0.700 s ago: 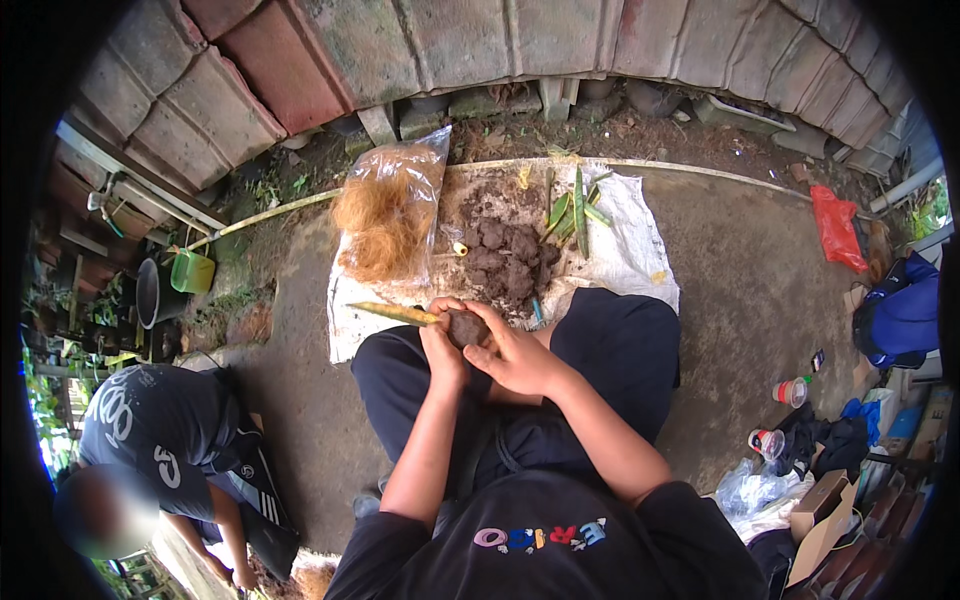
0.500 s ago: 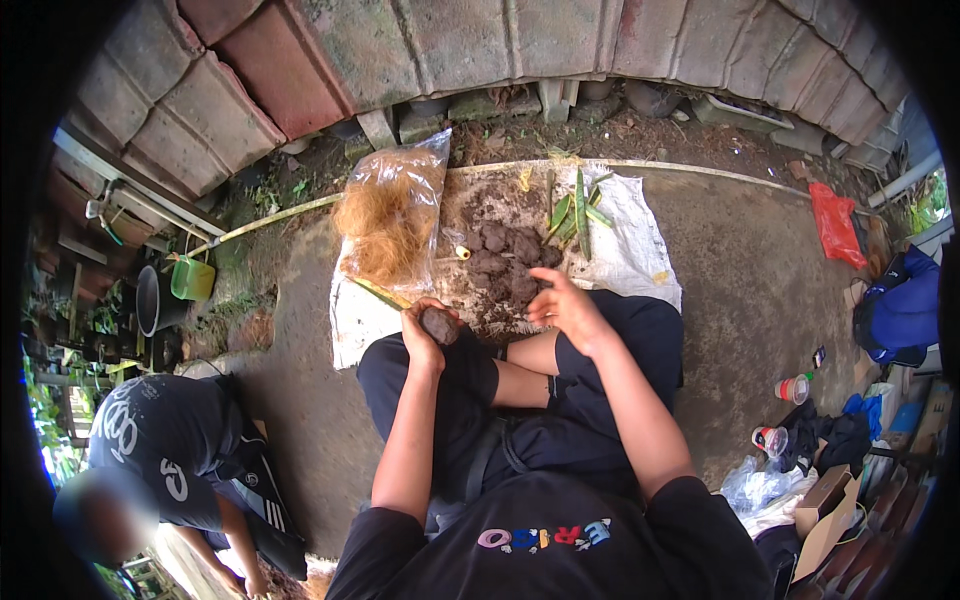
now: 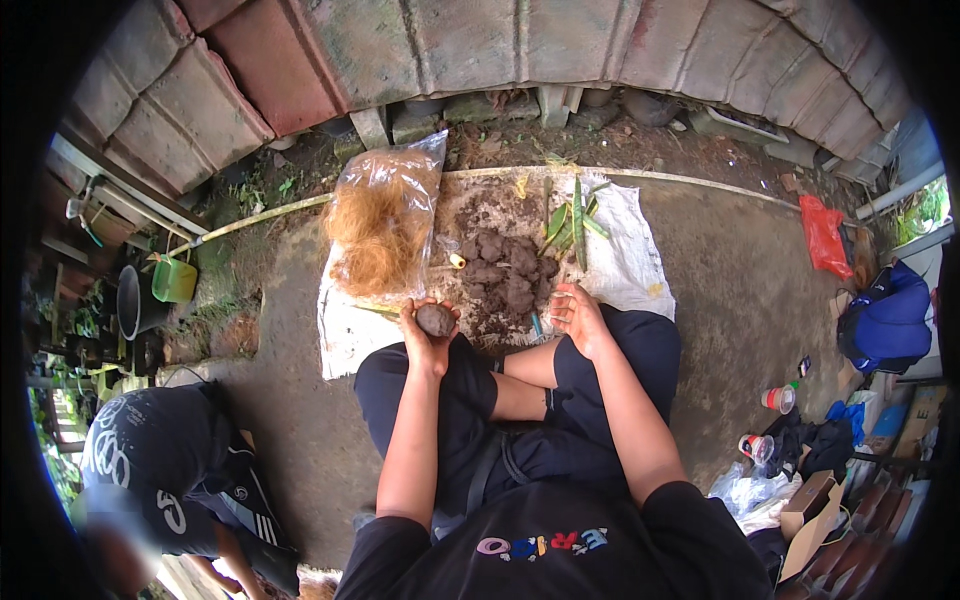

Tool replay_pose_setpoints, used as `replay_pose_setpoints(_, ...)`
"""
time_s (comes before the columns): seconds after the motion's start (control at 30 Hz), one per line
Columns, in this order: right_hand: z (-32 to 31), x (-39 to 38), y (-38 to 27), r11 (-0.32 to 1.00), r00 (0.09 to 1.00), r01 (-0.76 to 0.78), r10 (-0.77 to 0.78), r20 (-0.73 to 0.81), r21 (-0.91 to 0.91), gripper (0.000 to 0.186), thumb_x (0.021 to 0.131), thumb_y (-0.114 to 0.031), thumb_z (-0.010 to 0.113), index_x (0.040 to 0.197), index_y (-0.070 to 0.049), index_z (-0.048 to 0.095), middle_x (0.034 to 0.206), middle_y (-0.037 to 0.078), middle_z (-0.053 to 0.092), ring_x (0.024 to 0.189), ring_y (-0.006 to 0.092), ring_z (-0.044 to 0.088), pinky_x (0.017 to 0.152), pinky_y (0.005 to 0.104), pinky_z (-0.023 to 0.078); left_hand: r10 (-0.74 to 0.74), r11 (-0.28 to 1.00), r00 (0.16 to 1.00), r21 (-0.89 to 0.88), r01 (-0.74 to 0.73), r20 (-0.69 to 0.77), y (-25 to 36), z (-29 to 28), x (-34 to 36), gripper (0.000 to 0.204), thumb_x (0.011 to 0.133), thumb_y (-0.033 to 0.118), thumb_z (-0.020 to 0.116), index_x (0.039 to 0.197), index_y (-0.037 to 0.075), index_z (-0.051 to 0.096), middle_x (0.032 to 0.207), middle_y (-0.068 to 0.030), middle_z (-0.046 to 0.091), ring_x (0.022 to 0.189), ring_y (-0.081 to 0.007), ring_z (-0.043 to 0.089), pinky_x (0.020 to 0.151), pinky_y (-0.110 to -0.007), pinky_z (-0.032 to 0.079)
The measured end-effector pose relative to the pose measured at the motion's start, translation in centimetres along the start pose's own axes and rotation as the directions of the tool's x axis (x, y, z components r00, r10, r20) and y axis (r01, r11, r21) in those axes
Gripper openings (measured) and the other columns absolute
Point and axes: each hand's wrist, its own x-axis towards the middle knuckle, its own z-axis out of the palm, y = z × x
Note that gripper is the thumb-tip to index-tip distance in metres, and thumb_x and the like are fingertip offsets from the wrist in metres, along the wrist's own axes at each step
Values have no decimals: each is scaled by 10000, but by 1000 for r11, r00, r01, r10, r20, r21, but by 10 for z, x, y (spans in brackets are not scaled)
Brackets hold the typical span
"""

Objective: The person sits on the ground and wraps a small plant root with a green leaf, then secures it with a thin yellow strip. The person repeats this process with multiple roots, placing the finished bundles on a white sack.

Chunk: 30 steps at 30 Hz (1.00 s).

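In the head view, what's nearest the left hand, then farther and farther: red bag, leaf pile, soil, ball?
1. Ball: in the left hand.
2. Soil: ahead, rightward.
3. Leaf pile: past the soil, right.
4. Red bag: far right.

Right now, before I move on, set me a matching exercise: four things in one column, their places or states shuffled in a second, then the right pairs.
Things
1. Dark round ball
2. Long leaves
3. Brown fibre
4. Right hand

Places or states
A. Inside a clear plastic bag
B. Empty, fingers loosely curled
C. Cupped in the left hand
D. Mostly green, on the right part of the white sheet

Pairs: 1-C, 2-D, 3-A, 4-B
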Motion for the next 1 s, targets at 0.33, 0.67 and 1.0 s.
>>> replay_pose_setpoints(0.33,49,29,35,576,972,233,-128,195,-783,239,980,-286,542,1058,-72,617,931,81,655,846,192,637,724,331,500,-32,994,997,110,25,66,-8,6,26,441,937,517,407,968,104,558,809,-130,653,696,-262,628,642,-362,460)
replay_pose_setpoints(0.67,99,85,65,-140,929,368,28,368,-919,342,923,-201,558,1255,-124,586,1333,186,539,1136,350,587,946,414,481,98,975,995,203,-89,-35,1,18,32,388,917,414,573,1131,99,500,1009,-105,632,858,-208,610,737,-395,470)
replay_pose_setpoints(1.0,84,47,98,-102,895,258,-349,277,-961,260,830,-114,628,1090,-105,635,1063,138,654,906,343,671,785,445,540,123,982,992,144,-120,-11,-4,20,42,180,951,222,588,978,45,608,906,-51,633,878,-141,588,843,-279,438)
